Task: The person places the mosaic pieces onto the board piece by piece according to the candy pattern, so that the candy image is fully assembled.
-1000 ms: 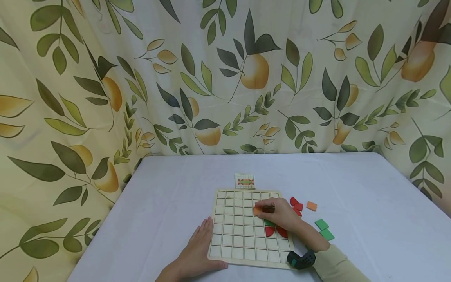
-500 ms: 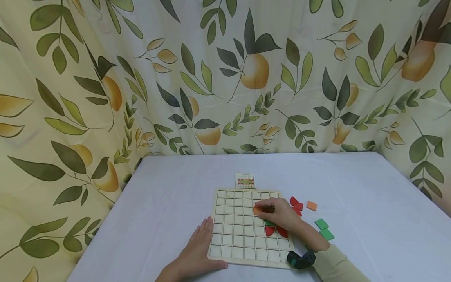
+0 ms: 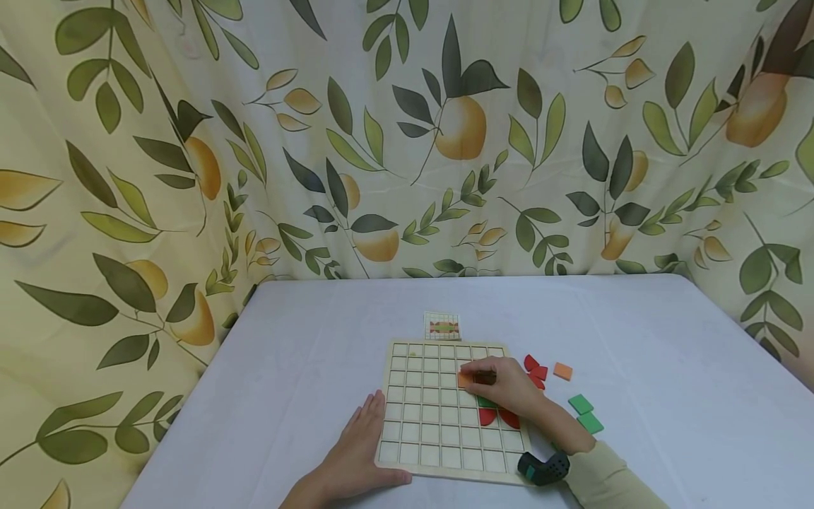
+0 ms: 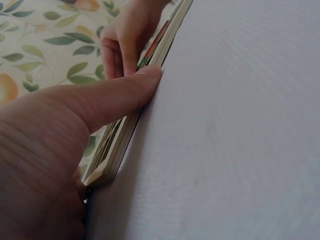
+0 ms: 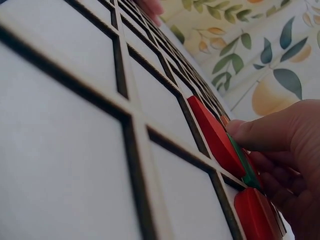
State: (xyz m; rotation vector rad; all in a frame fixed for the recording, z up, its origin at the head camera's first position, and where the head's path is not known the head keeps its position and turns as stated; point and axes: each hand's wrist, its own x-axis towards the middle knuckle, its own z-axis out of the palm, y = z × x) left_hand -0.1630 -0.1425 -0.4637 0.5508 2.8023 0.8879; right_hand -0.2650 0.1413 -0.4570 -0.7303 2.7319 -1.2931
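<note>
A wooden grid board (image 3: 420,434) lies on the white-covered table. My left hand (image 3: 356,452) spans its near left corner, fingers straight along the left side, thumb on the front edge. In the left wrist view that thumb (image 4: 120,97) presses against the board's rim. Over the right half of the grid, my right hand (image 3: 506,387) pinches an orange square tile (image 3: 464,380) at a cell. Just below it sit a green tile (image 3: 486,402), partly hidden by the hand, and two rounded red pieces (image 3: 487,417). The right wrist view shows a red piece (image 5: 212,132) standing slightly proud of its cell.
A small pattern card (image 3: 443,327) lies against the board's far edge. Right of the board are loose red pieces (image 3: 539,373), an orange tile (image 3: 562,371) and green tiles (image 3: 590,423). A leaf-and-fruit curtain (image 3: 407,205) hangs behind the table (image 3: 305,339).
</note>
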